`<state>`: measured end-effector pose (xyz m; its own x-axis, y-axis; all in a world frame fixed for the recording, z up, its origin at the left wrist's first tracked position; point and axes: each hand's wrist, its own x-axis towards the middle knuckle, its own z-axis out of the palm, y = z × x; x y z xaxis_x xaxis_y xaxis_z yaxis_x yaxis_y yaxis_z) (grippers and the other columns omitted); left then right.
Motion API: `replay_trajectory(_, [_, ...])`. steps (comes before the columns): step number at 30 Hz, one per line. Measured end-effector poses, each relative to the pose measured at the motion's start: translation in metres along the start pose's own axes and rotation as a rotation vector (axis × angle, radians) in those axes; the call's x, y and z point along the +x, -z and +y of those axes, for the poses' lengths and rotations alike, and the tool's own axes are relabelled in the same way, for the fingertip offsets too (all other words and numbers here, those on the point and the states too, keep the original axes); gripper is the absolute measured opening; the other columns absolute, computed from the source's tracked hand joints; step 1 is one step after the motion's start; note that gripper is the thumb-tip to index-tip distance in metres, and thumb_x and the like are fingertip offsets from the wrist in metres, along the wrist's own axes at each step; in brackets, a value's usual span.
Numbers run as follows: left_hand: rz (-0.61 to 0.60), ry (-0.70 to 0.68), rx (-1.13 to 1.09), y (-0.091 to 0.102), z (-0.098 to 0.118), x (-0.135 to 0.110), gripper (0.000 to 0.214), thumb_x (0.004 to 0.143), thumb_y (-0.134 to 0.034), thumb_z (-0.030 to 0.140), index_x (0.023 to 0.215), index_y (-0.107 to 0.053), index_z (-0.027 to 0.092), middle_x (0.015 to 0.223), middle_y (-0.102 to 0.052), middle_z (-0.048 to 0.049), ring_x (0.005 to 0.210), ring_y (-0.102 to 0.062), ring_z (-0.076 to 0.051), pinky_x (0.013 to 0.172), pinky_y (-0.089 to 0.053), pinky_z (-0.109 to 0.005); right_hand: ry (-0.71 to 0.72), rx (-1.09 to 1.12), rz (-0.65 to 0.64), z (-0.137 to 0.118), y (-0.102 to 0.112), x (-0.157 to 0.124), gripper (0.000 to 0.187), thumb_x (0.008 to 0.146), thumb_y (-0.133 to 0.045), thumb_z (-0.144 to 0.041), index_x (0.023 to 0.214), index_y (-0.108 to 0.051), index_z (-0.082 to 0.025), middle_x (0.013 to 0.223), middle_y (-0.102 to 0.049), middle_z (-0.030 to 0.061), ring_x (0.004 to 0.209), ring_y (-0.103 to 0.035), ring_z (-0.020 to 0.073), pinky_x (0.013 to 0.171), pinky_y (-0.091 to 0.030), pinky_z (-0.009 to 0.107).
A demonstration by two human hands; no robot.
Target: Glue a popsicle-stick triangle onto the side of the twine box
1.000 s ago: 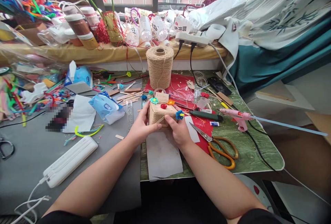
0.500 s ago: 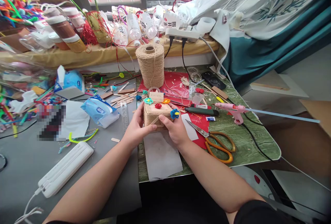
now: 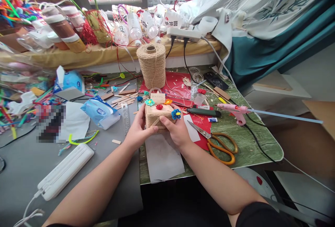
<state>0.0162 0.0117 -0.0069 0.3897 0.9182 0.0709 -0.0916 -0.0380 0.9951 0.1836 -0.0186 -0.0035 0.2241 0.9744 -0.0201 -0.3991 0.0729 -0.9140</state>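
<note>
A small box wrapped in jute twine sits at the middle of the table, with little red, teal, orange and blue flowers on its top and corners. My left hand grips its left side, thumb on the front face. My right hand grips its right side, thumb pressed on a thin wooden stick on the front. A sheet of white paper lies under and in front of the box.
A big jute twine spool stands behind the box. Orange-handled scissors, a green knife and a pink glue gun lie to the right. Tissue packs, a white power strip and pipe cleaners clutter the left.
Both hands keep holding the box in the same place. The camera has shifted slightly, so everything sits a little further left and higher in view.
</note>
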Motion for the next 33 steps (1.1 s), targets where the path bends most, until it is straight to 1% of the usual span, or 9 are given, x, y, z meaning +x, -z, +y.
replay_trajectory(5, [-0.003, 0.001, -0.014, 0.0006, -0.0004, 0.0006, 0.11, 0.078, -0.086, 0.044, 0.166, -0.02, 0.033, 0.169, -0.034, -0.0117, 0.155, -0.034, -0.038, 0.126, -0.035, -0.056, -0.002, -0.008, 0.0, -0.0002, -0.0001, -0.0006, 0.089, 0.072, -0.09, -0.047, 0.146, -0.044, -0.028, 0.133, -0.07, 0.0088, 0.12, -0.069, 0.0273, 0.108, -0.055, 0.046])
replay_trajectory(10, [-0.003, 0.004, 0.007, 0.0002, 0.0015, 0.0003, 0.111, 0.078, -0.086, 0.046, 0.166, -0.019, 0.033, 0.169, -0.035, -0.0119, 0.155, -0.034, -0.039, 0.125, -0.036, -0.056, 0.01, -0.018, -0.005, 0.0006, 0.0007, -0.0005, 0.091, 0.074, -0.088, -0.048, 0.149, -0.042, -0.029, 0.138, -0.067, 0.0091, 0.123, -0.067, 0.0277, 0.112, -0.052, 0.047])
replay_trajectory(14, [-0.026, 0.007, 0.002, -0.0006, 0.0033, 0.0004, 0.112, 0.079, -0.086, 0.044, 0.167, -0.017, 0.032, 0.167, -0.038, -0.0125, 0.155, -0.034, -0.038, 0.125, -0.035, -0.057, 0.029, -0.03, -0.015, 0.0007, 0.002, 0.0, 0.089, 0.075, -0.088, -0.048, 0.15, -0.042, -0.029, 0.139, -0.066, 0.0092, 0.126, -0.065, 0.0282, 0.114, -0.05, 0.048])
replay_trajectory(17, [-0.031, -0.004, -0.028, -0.0006, 0.0021, 0.0013, 0.11, 0.079, -0.086, 0.041, 0.166, -0.019, 0.033, 0.166, -0.04, -0.0112, 0.155, -0.034, -0.038, 0.126, -0.034, -0.058, 0.009, -0.023, -0.017, -0.0002, 0.0018, -0.0001, 0.09, 0.075, -0.088, -0.048, 0.15, -0.043, -0.029, 0.136, -0.068, 0.0091, 0.126, -0.066, 0.0284, 0.113, -0.05, 0.048])
replay_trajectory(23, [-0.015, 0.003, -0.076, 0.0005, -0.0011, 0.0029, 0.11, 0.077, -0.088, 0.043, 0.165, -0.022, 0.033, 0.166, -0.041, -0.0111, 0.154, -0.036, -0.041, 0.125, -0.036, -0.059, -0.017, 0.0, -0.014, -0.0008, -0.0007, -0.0006, 0.094, 0.073, -0.09, -0.049, 0.152, -0.042, -0.03, 0.14, -0.066, 0.0093, 0.125, -0.067, 0.029, 0.112, -0.052, 0.048])
replay_trajectory(29, [-0.003, 0.009, -0.128, 0.0015, -0.0039, 0.0035, 0.108, 0.077, -0.089, 0.035, 0.164, -0.026, 0.033, 0.166, -0.04, -0.0108, 0.152, -0.038, -0.04, 0.125, -0.036, -0.058, -0.02, 0.008, -0.009, 0.0009, -0.0007, 0.0002, 0.097, 0.072, -0.091, -0.05, 0.153, -0.041, -0.031, 0.138, -0.068, 0.0088, 0.123, -0.068, 0.0288, 0.111, -0.052, 0.048])
replay_trajectory(33, [-0.001, 0.009, -0.139, 0.0006, -0.0051, 0.0032, 0.106, 0.077, -0.089, 0.035, 0.164, -0.027, 0.033, 0.165, -0.042, -0.0107, 0.152, -0.039, -0.04, 0.124, -0.038, -0.058, -0.022, 0.009, -0.017, 0.0005, -0.0012, 0.0001, 0.097, 0.073, -0.09, -0.049, 0.153, -0.04, -0.03, 0.137, -0.069, 0.0087, 0.123, -0.068, 0.0285, 0.112, -0.052, 0.049])
